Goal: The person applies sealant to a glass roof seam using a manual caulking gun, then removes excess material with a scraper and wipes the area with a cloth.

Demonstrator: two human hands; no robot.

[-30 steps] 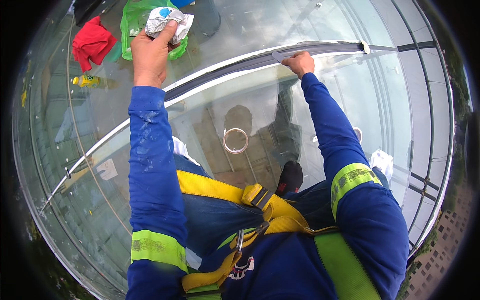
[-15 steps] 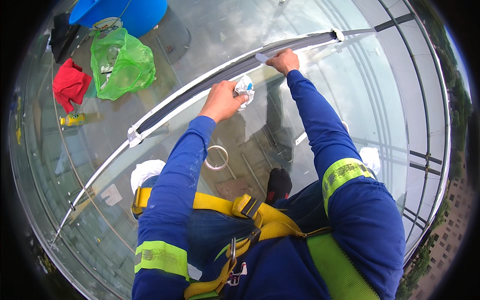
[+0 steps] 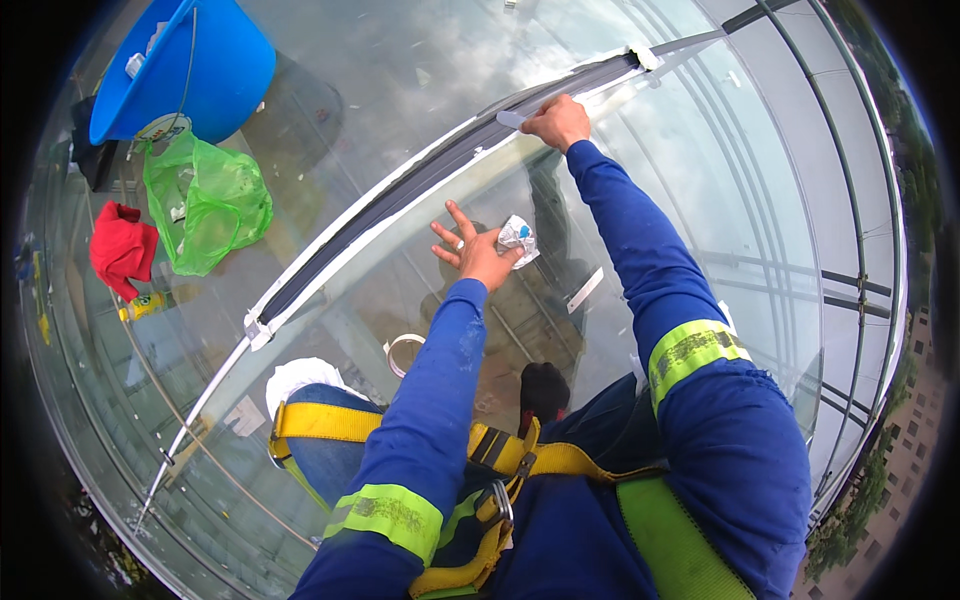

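Observation:
My right hand [image 3: 558, 122] grips a flat, pale spatula [image 3: 509, 119], its blade at the dark grey sealant joint [image 3: 420, 178] that runs diagonally across the glass. White masking tape [image 3: 330, 292] lines this joint. Nearer to me, my left hand [image 3: 476, 254] pinches a crumpled white wad of paper [image 3: 518, 240] with a blue spot between thumb and forefinger. Its other fingers spread out above the glass, off the joint. Below that hand, a roll of tape [image 3: 391, 356] is partly covered by my left forearm.
A blue bucket [image 3: 225, 80] stands at the far left beside an open green plastic bag [image 3: 215, 215]. Near them lie a red cloth [image 3: 122, 245] and a yellow bottle [image 3: 143, 306]. A narrow white strip [image 3: 585, 290] rests on the glass [image 3: 690, 190]. A rope [image 3: 225, 460] crosses the left side.
My left hand has moved right and nearer to me, away from the joint, its free fingers spreading. The right hand stays at the joint with the spatula, slightly further left. The view has shifted.

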